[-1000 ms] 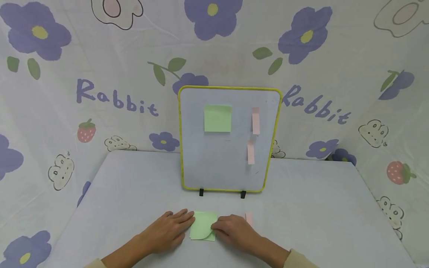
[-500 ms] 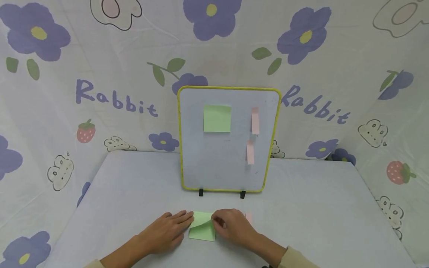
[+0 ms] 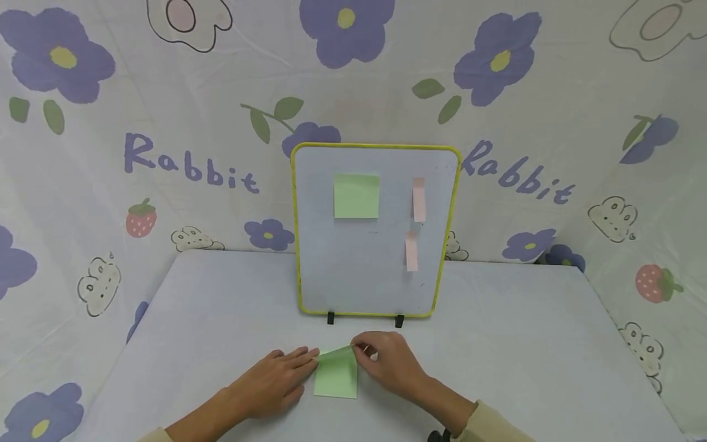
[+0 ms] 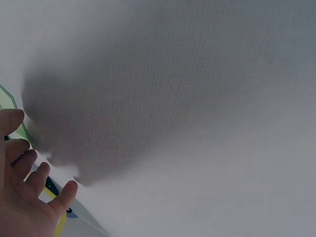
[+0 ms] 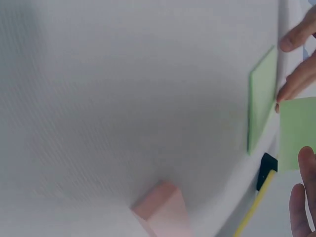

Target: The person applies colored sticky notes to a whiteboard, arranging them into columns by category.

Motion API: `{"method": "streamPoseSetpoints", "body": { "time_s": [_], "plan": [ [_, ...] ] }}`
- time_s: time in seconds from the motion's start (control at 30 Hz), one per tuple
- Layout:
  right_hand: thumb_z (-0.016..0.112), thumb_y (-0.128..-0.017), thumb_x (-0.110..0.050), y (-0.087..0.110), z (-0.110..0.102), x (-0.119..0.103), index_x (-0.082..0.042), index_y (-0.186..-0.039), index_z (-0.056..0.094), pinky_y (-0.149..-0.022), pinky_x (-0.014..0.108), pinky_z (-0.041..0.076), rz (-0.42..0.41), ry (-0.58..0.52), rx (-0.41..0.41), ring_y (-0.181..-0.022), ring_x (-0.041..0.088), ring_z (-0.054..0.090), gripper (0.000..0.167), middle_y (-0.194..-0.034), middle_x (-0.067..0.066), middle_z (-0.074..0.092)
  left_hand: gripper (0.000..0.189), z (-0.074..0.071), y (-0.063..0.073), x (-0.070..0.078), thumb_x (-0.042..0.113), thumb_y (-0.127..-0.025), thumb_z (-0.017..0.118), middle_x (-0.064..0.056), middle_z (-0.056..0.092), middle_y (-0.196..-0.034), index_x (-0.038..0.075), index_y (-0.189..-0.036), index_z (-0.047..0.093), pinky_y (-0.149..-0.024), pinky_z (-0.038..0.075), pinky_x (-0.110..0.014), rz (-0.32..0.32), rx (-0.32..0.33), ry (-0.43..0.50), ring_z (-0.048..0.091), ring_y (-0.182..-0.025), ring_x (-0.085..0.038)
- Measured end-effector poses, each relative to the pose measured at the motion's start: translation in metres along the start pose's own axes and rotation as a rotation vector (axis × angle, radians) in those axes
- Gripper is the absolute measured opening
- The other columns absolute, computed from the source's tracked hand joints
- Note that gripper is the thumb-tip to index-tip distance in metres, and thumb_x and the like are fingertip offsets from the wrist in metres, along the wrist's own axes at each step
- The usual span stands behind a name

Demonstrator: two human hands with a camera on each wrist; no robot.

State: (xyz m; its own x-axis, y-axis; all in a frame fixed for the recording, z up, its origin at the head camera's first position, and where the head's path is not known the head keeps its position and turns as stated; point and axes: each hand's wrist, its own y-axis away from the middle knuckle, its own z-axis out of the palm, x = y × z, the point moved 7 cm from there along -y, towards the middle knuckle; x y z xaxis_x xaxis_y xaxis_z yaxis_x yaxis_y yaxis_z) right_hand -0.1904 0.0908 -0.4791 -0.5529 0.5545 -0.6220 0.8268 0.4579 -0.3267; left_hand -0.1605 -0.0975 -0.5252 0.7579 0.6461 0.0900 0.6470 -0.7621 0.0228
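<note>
A green sticky note pad [image 3: 336,382] lies on the table in front of the whiteboard. My left hand [image 3: 278,377] rests at the pad's left edge, fingers fairly straight, their tips touching it. With thumb and fingertips my right hand [image 3: 391,363] pinches the top green sticky note [image 5: 295,129] by its right side. That sheet is peeled up and folded back toward the pad's far edge; whether it is still attached there I cannot tell. The pad [image 5: 262,101] shows edge-on in the right wrist view. In the left wrist view my left hand [image 4: 29,187] has its fingers spread.
A yellow-edged whiteboard [image 3: 353,276] stands behind the pad on black feet. It bears a green sticky note [image 3: 356,196] and two pink strips, an upper strip [image 3: 419,199] and a lower strip [image 3: 411,251]. A pink pad [image 5: 165,210] lies on the table, hidden by my right hand in the head view.
My right hand has moved away from me, lifting the top sheet from its near corner and folding it back, baring more of the pad. My left hand has stayed put.
</note>
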Motion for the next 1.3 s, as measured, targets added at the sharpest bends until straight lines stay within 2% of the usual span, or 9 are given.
{"method": "streamPoseSetpoints", "body": {
  "time_s": [0.3,0.57,0.97,1.1,1.3],
  "plan": [
    [0.069,-0.088,0.0,-0.011,-0.022,-0.008,-0.004,-0.093,0.076,-0.066,0.023,0.056,-0.099,-0.031,0.081,-0.073,0.005,0.068,0.009,-0.089,0.002,0.075,0.05,0.001,-0.002,0.0,0.026,-0.099,0.055,-0.006,0.05,-0.149,0.007,-0.145,0.051,-0.095,0.048,-0.046,0.007,-0.028,-0.011,0.049,-0.135,-0.026],
    [0.07,-0.086,0.002,-0.025,-0.04,-0.016,-0.005,-0.094,0.077,-0.067,0.02,0.056,-0.124,-0.024,0.148,-0.076,0.009,0.071,0.013,-0.09,0.003,0.076,0.048,0.002,-0.004,0.0,0.026,-0.098,0.056,-0.006,0.054,-0.146,0.007,-0.142,0.055,-0.09,0.05,-0.046,0.037,0.009,-0.031,0.052,-0.132,-0.026],
    [0.075,-0.081,0.006,-0.053,-0.077,-0.029,-0.001,-0.094,0.078,-0.062,0.022,0.057,-0.232,-0.043,0.388,-0.066,0.016,0.072,0.015,-0.089,0.008,0.076,0.048,0.002,-0.007,-0.001,0.026,-0.1,0.055,-0.004,0.051,-0.148,0.008,-0.144,0.053,-0.096,0.048,-0.046,-0.005,-0.072,-0.023,0.048,-0.136,-0.024],
    [0.074,-0.08,0.008,-0.061,-0.085,-0.03,0.001,-0.096,0.078,-0.061,0.023,0.057,-0.242,-0.068,0.438,-0.063,0.016,0.072,0.017,-0.087,0.01,0.076,0.049,0.002,-0.006,0.0,0.027,-0.099,0.056,-0.004,0.05,-0.149,0.009,-0.145,0.052,-0.096,0.048,-0.046,-0.004,-0.085,-0.026,0.048,-0.137,-0.023],
    [0.074,-0.08,0.008,-0.067,-0.092,-0.024,0.002,-0.097,0.078,-0.06,0.025,0.057,-0.206,-0.064,0.499,-0.06,0.016,0.071,0.018,-0.089,0.013,0.076,0.047,-0.001,-0.007,0.002,0.024,-0.099,0.057,-0.005,0.052,-0.148,0.007,-0.143,0.054,-0.095,0.049,-0.044,0.024,-0.051,-0.028,0.049,-0.135,-0.023]
  ]
}}
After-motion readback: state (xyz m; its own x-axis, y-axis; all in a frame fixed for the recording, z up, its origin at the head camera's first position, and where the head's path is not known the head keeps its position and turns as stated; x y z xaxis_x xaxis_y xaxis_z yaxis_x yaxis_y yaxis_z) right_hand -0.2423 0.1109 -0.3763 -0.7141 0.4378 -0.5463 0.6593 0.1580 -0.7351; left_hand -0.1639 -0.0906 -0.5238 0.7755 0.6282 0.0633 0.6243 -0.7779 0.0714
